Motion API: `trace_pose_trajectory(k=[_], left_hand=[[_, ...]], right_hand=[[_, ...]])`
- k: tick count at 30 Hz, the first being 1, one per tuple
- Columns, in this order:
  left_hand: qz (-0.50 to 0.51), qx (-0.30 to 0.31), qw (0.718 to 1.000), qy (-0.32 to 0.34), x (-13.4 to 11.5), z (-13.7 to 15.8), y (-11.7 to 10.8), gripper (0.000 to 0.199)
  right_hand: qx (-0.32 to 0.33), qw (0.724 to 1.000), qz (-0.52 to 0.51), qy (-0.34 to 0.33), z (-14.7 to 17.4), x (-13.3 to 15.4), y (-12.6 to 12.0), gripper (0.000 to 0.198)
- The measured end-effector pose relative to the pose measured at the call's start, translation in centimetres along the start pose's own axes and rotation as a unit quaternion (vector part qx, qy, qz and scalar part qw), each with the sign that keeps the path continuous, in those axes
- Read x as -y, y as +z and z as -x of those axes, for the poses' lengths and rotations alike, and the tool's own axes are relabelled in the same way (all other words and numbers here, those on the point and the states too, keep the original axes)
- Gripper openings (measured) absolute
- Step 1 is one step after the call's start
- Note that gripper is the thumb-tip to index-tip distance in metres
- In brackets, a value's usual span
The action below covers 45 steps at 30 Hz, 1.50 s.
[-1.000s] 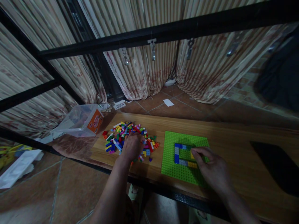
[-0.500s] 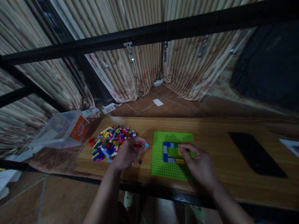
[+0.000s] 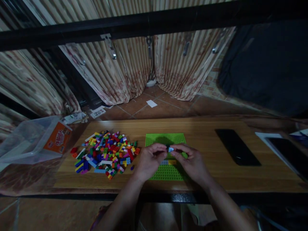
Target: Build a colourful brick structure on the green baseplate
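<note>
A small light blue brick point(image 3: 170, 149) is held above the green baseplate point(image 3: 166, 175), between the thumb and forefinger of my right hand point(image 3: 191, 160). Just left of it, my left hand point(image 3: 150, 158) is closed in a pinch; whether anything is in those fingertips cannot be made out. Below the hands, a row with a yellow brick point(image 3: 172, 162) and grey-blue bricks point(image 3: 164, 162) shows on the baseplate. My hands cover the rest of the brick outline.
A pile of mixed bricks point(image 3: 106, 150) lies on the wooden table point(image 3: 204, 179) at left. Beyond it stands a clear plastic bin point(image 3: 26, 138) with an orange label. A black flat slab point(image 3: 237, 146) lies at right. A dark metal bar point(image 3: 130, 24) crosses above.
My left hand has moved right from beside the brick pile to over the baseplate, meeting my right hand. The light blue brick has passed to my right fingertips. The view has shifted right.
</note>
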<state>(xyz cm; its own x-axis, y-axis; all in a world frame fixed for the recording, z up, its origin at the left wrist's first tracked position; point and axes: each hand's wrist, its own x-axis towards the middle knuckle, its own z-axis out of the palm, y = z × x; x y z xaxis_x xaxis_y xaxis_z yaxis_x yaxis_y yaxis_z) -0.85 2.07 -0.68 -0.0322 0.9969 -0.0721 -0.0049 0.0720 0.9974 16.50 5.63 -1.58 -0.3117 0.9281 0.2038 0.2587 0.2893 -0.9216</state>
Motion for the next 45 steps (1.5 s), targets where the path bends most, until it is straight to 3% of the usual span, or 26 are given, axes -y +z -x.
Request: trace_pose_trajectory(k=[5,9,12,16,27,36,40,45], left_hand=[[-0.156,-0.013,0.988,0.014,0.0,0.0,0.1,0.013],[-0.327,-0.003,0.944,0.038,-0.2,0.4,0.6,0.017],[-0.385,0.008,0.920,0.072,0.1,0.6,1.2,0.019],[-0.414,0.029,0.905,0.093,0.6,0.5,1.7,0.020],[-0.445,0.027,0.890,0.101,1.0,0.2,2.4,0.021],[-0.450,0.015,0.888,0.092,1.1,0.1,2.5,0.020],[-0.448,0.002,0.892,0.059,0.6,0.0,2.8,0.019],[-0.479,-0.020,0.877,0.017,0.2,-0.3,3.4,0.018]], right_hand=[[-0.031,0.996,0.001,0.079,0.1,-1.0,-2.5,0.024],[0.047,0.994,0.034,0.087,0.8,-1.5,-2.5,0.021],[0.085,0.992,0.083,0.053,1.0,-1.6,-1.9,0.016],[0.090,0.988,0.128,0.006,0.8,-1.7,-1.4,0.013],[0.101,0.981,0.166,-0.020,0.9,-1.5,-1.5,0.015],[0.067,0.988,0.132,0.033,0.9,-1.7,-1.9,0.017],[0.047,0.989,0.123,0.068,0.8,-1.8,-1.6,0.018],[0.027,0.991,0.101,0.085,0.5,-2.1,-0.6,0.019]])
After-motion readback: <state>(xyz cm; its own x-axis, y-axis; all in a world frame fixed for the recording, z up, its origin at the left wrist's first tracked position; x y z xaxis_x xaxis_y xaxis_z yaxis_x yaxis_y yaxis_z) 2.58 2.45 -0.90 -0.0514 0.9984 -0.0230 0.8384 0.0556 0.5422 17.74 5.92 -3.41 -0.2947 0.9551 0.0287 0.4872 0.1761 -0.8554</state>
